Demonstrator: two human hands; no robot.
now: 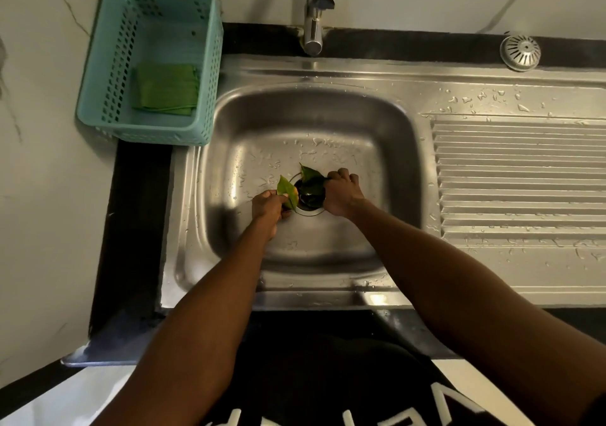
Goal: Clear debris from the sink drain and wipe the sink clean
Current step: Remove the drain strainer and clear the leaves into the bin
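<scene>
Both my hands reach into the steel sink basin [249,137], on either side of the round drain [310,210] at its bottom. My left hand [269,207] is closed on a light green leaf [286,192] at the drain's left edge. My right hand [342,194] grips darker green leaves [311,181] that stick up out of the drain opening. Water drops lie on the basin floor. The inside of the drain is dark and mostly hidden by the leaves.
A teal plastic basket [108,64] on the counter at the back left holds a folded green cloth [167,89]. The faucet [316,15] overhangs the basin's back. A ribbed wet drainboard [518,179] lies to the right, with a metal strainer [520,52] behind it.
</scene>
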